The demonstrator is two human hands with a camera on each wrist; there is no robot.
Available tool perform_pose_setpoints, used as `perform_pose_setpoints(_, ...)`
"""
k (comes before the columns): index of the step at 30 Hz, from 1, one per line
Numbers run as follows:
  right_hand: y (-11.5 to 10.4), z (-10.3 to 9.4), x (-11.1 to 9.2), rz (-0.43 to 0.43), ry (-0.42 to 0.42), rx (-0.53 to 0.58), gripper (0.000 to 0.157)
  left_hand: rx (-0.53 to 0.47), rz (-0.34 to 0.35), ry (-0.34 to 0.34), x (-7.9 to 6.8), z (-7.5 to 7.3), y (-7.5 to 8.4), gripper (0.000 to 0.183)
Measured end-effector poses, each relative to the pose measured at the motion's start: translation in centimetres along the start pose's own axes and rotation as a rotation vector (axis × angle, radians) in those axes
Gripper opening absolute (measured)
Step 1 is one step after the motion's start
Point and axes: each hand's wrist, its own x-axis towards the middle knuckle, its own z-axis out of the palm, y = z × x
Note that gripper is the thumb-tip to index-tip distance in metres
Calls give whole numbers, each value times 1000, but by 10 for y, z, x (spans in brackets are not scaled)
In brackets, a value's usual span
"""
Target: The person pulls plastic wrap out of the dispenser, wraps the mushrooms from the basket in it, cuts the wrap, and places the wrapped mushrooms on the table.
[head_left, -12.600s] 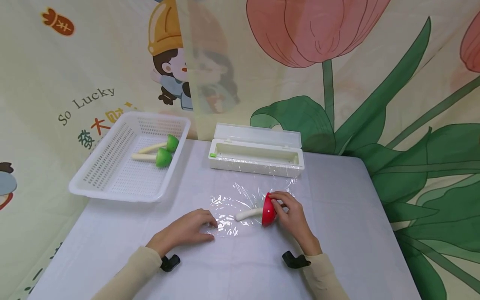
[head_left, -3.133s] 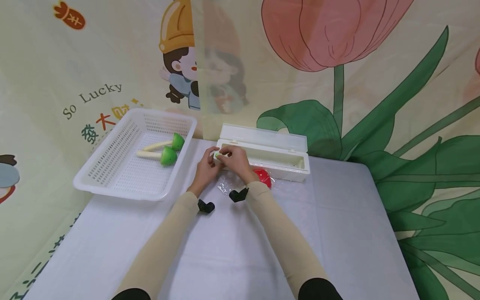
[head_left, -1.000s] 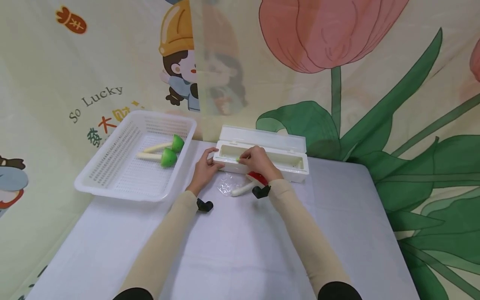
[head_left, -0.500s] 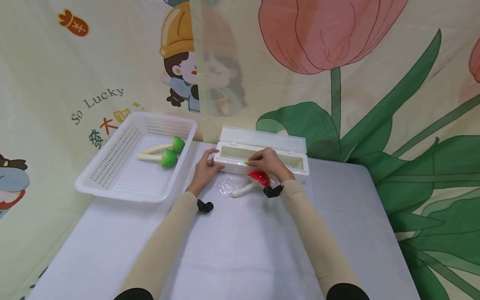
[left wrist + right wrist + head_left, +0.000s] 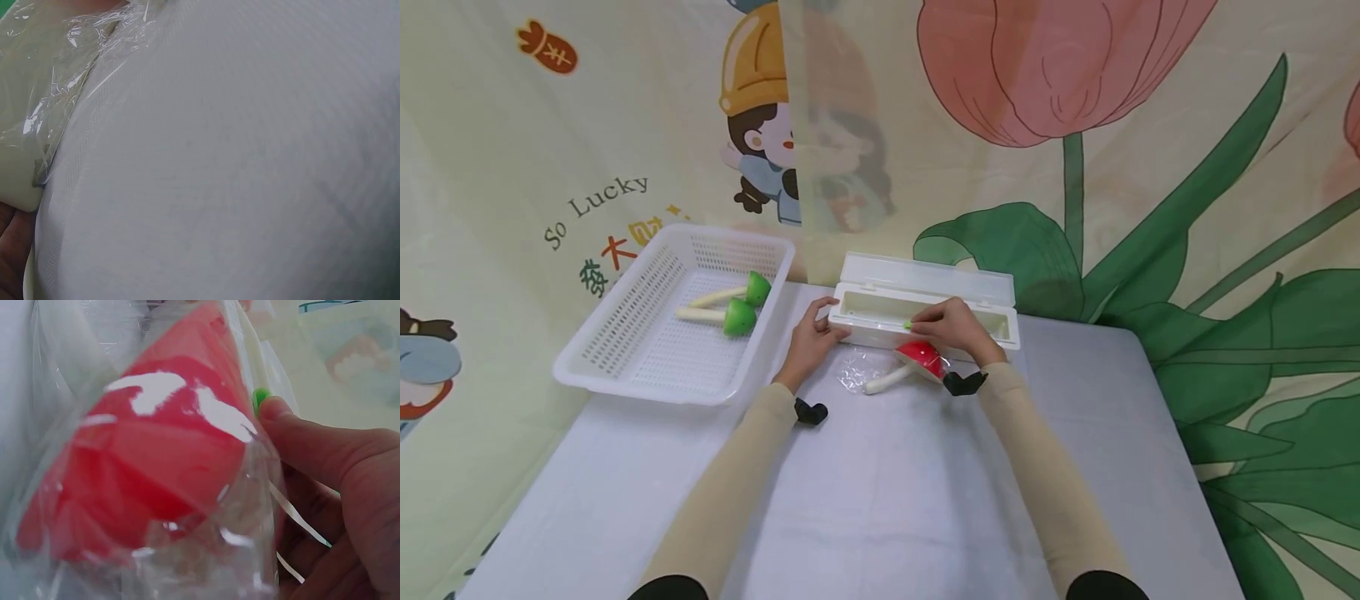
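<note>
My left hand grips the left end of a white cling film dispenser, forefinger on top and thumb at the front. In the left wrist view, crinkled film covers the dispenser's side. Between thumb and fingers, my right hand pinches a small green slide cutter on the front edge, about mid-length; the right wrist view shows the thumb against the green cutter. Just below that hand lies a red-capped toy mushroom, its white stem pointing left, wrapped in clear film.
The dispenser's clear lid stands raised at the back. To the left, a white perforated basket holds two green-capped toy mushrooms. A white cloth covers the table, and a printed curtain hangs behind it.
Earlier the red mushroom lay on spread film; now it is wrapped, close to the dispenser. My right hand has slid the green cutter from the left end rightward. My left hand keeps its grip.
</note>
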Motion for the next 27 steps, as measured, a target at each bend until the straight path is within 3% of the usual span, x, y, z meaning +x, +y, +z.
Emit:
perform_pose_setpoints(9, 5, 0, -5, -29, 41, 40, 23, 60, 11, 17, -2, 0, 2, 63)
perform_pose_setpoints(27, 26, -9, -24, -112, 147, -34, 19, 10, 45, 2, -1, 1, -2, 63)
